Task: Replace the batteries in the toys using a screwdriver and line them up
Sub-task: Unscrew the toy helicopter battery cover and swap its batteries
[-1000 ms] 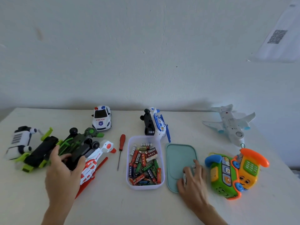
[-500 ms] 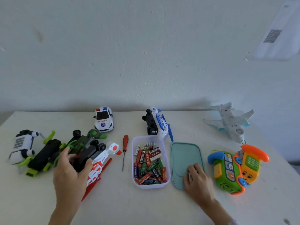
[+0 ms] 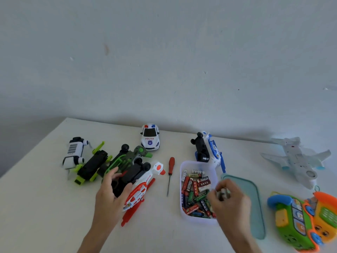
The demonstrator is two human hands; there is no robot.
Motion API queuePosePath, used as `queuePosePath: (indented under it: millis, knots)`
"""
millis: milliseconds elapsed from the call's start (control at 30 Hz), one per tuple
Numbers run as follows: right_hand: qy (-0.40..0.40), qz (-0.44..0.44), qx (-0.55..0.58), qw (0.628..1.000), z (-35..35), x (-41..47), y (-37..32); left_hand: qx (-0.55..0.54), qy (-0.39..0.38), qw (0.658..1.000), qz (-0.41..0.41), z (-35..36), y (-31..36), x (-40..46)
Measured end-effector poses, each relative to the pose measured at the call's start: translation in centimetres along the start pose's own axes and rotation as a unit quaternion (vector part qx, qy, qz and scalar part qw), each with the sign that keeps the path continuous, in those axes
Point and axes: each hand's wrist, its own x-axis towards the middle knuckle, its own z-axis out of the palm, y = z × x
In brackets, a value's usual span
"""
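Silvery batteries (image 3: 223, 193) are pinched in the right hand (image 3: 230, 199); the dark toy (image 3: 127, 177) is gripped by the left hand (image 3: 109, 195). Polarity should be matched carefully.

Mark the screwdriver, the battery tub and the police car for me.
screwdriver (image 3: 171, 165): head view, on its red handle.
battery tub (image 3: 182, 166): head view, on its far left rim.
police car (image 3: 149, 138): head view, on its white bonnet.

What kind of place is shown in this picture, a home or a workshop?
Probably a plain room at home, not a workshop: a white table against a bare painted wall, holding toys such as a police car and a container of batteries.
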Motion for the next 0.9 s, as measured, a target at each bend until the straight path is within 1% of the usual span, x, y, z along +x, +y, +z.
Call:
queuePosePath:
  millis: [67,133,167,233,367,400,467,533,600,667,733,900]
  knots:
    - [-0.118,0.024,0.051,0.991,3.4,-2.5,-2.3,0.001,-0.01,1.0,0.004,-0.3,-0.2,-0.1]
    - [-0.221,0.031,0.042,0.974,7.0,-4.7,-3.1,0.005,-0.021,1.0,0.018,-0.7,-0.6,-0.1]
    - [-0.256,0.034,0.022,0.966,8.8,-5.4,-3.1,0.009,-0.022,0.999,0.029,-0.8,-0.7,-0.1]
    - [-0.289,0.027,-0.032,0.956,11.7,-6.0,-2.5,0.018,-0.021,0.999,0.044,-0.7,-0.9,0.1]
    - [-0.293,-0.01,-0.102,0.951,14.7,-5.8,-0.8,0.027,-0.021,0.997,0.065,-0.7,-0.9,0.6]
    - [-0.279,-0.03,-0.12,0.952,15.1,-5.8,-0.4,0.03,-0.023,0.996,0.074,-0.7,-0.9,0.8]
    - [-0.228,-0.104,-0.158,0.955,15.6,-6.1,0.5,0.037,-0.033,0.994,0.093,-0.6,-0.9,1.2]
    - [-0.223,-0.142,-0.204,0.943,15.1,-6.6,1.1,0.039,-0.041,0.993,0.108,-0.2,-0.8,1.6]
    - [-0.239,-0.142,-0.261,0.924,14.6,-7.3,1.4,0.036,-0.047,0.991,0.121,0.1,-0.7,1.8]
    - [-0.235,-0.152,-0.298,0.913,14.5,-8.1,2.0,0.028,-0.055,0.99,0.129,0.3,-0.5,2.1]
    - [-0.242,-0.144,-0.326,0.903,14.5,-8.4,2.1,0.031,-0.066,0.989,0.131,0.5,-0.6,2.3]
    - [-0.254,-0.107,-0.307,0.911,14.3,-8.3,1.3,0.033,-0.068,0.989,0.13,0.3,-0.8,2.5]
